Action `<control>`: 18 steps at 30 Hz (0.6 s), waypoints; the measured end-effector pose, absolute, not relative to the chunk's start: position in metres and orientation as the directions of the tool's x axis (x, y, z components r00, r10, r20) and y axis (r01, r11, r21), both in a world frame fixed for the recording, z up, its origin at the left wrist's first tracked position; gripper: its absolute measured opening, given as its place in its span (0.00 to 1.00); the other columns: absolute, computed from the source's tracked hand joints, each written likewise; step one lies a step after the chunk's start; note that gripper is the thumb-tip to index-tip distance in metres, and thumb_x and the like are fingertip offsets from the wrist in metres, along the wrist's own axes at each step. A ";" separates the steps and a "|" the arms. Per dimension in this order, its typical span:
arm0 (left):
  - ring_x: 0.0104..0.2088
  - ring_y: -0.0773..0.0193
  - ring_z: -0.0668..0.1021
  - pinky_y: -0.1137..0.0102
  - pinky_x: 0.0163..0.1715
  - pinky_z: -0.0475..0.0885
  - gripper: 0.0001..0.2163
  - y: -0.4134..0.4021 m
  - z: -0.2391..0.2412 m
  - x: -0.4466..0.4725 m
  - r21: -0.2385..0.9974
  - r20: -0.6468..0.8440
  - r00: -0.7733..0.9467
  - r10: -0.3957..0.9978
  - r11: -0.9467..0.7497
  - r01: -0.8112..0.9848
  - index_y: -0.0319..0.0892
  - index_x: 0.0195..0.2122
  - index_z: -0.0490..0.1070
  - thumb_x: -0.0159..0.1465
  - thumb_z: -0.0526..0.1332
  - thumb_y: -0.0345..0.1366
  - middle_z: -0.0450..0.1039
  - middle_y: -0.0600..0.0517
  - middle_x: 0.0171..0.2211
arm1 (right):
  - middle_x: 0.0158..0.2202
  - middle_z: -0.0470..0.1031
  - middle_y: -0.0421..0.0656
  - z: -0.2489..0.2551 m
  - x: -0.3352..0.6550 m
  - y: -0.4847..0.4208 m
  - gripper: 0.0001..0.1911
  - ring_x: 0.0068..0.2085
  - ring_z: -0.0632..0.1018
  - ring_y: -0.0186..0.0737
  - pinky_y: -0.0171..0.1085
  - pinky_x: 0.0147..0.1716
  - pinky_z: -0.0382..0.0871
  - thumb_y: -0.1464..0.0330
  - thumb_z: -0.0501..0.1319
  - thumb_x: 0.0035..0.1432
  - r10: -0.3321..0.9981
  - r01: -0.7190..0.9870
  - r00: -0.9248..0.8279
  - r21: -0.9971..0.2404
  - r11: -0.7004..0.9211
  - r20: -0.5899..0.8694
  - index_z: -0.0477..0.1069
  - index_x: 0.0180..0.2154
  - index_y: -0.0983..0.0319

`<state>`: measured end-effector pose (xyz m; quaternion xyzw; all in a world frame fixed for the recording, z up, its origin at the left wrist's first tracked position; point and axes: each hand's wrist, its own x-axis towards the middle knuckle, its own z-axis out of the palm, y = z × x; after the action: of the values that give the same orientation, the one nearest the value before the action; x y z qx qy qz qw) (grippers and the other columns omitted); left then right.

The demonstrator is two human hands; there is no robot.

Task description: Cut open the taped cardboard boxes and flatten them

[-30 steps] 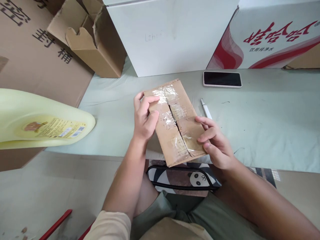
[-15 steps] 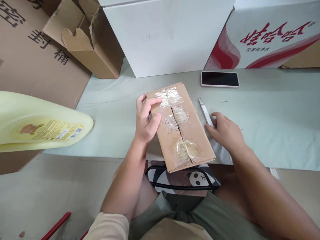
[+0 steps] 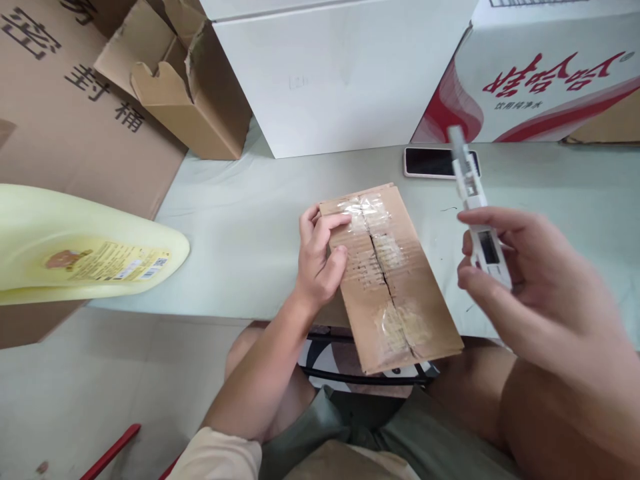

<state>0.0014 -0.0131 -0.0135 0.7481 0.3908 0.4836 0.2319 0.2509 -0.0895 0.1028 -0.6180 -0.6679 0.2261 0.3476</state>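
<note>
In the centre of the frame a flat brown parcel [image 3: 400, 293] lies slanted on the near edge of the desk [image 3: 250, 227], and its lower end hangs over the edge above my lap. A taped seam runs along its length, with wrinkled clear tape at both ends.

My left hand [image 3: 320, 260] is on the upper left corner of the parcel. Its grip is closed on that edge, with the fingers on the top face and the thumb pressing beside them. My right hand [image 3: 530, 287] is lifted at the right of the frame, apart from the parcel. Its grip is closed around a white cutter [image 3: 480, 227], which points up and away from me. The cutter is blurred, so I cannot tell if the blade is out.

To do this well, I judge that the left fingers should stay to the side of the seam, away from the path of the blade. The overhanging end should also rest fully on the desk, so the parcel does not tip under pressure. A shallow blade is safer for the contents.

A dark phone [image 3: 430, 162] lies behind the cutter, near a white box [image 3: 340, 73].
</note>
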 end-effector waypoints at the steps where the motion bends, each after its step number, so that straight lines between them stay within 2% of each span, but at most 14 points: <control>1: 0.68 0.43 0.68 0.40 0.66 0.71 0.18 -0.013 -0.013 0.002 0.728 0.541 0.222 0.811 -0.584 0.360 0.54 0.60 0.69 0.76 0.51 0.53 0.69 0.45 0.59 | 0.36 0.74 0.42 0.106 0.248 -0.094 0.19 0.31 0.76 0.43 0.41 0.27 0.69 0.65 0.62 0.68 0.979 0.681 -0.060 -0.709 0.183 0.195 0.73 0.59 0.51; 5: 0.65 0.44 0.70 0.39 0.68 0.70 0.20 -0.014 -0.013 0.003 0.737 0.525 0.210 0.825 -0.564 0.372 0.55 0.59 0.69 0.76 0.49 0.58 0.70 0.45 0.57 | 0.35 0.75 0.41 0.110 0.237 -0.101 0.14 0.31 0.76 0.41 0.41 0.32 0.71 0.68 0.61 0.69 0.941 0.675 -0.181 -0.660 0.329 0.284 0.73 0.55 0.52; 9: 0.67 0.44 0.69 0.40 0.67 0.70 0.21 -0.015 -0.013 0.005 0.746 0.528 0.194 0.827 -0.560 0.360 0.55 0.59 0.70 0.76 0.49 0.59 0.69 0.45 0.58 | 0.32 0.74 0.39 0.110 0.224 -0.095 0.13 0.26 0.75 0.37 0.38 0.26 0.68 0.70 0.59 0.69 0.911 0.685 -0.251 -0.605 0.405 0.326 0.72 0.52 0.54; 12: 0.68 0.45 0.70 0.43 0.66 0.72 0.22 -0.015 -0.013 0.006 0.752 0.524 0.186 0.831 -0.554 0.356 0.53 0.59 0.70 0.77 0.49 0.59 0.68 0.44 0.59 | 0.30 0.76 0.39 0.108 0.218 -0.092 0.16 0.23 0.74 0.36 0.37 0.21 0.64 0.72 0.56 0.67 0.893 0.774 -0.327 -0.456 0.440 0.309 0.72 0.54 0.58; 15: 0.66 0.46 0.71 0.44 0.66 0.73 0.22 -0.014 -0.013 0.007 0.758 0.521 0.189 0.832 -0.553 0.347 0.53 0.58 0.70 0.77 0.48 0.60 0.68 0.44 0.59 | 0.25 0.74 0.37 0.104 0.214 -0.093 0.21 0.18 0.69 0.36 0.38 0.18 0.58 0.72 0.55 0.66 0.880 0.829 -0.365 -0.323 0.456 0.304 0.72 0.59 0.62; 18: 0.66 0.46 0.71 0.44 0.66 0.72 0.22 -0.014 -0.012 0.007 0.762 0.524 0.181 0.832 -0.553 0.337 0.53 0.58 0.70 0.76 0.49 0.60 0.67 0.44 0.59 | 0.24 0.73 0.37 0.104 0.212 -0.097 0.24 0.17 0.67 0.35 0.38 0.17 0.59 0.71 0.54 0.67 0.885 0.831 -0.354 -0.333 0.446 0.302 0.72 0.62 0.64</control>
<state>0.0067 -0.0144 -0.0124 0.7271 0.4020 0.4977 0.2490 0.2115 -0.0974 0.1039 -0.5227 -0.8206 0.0612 0.2229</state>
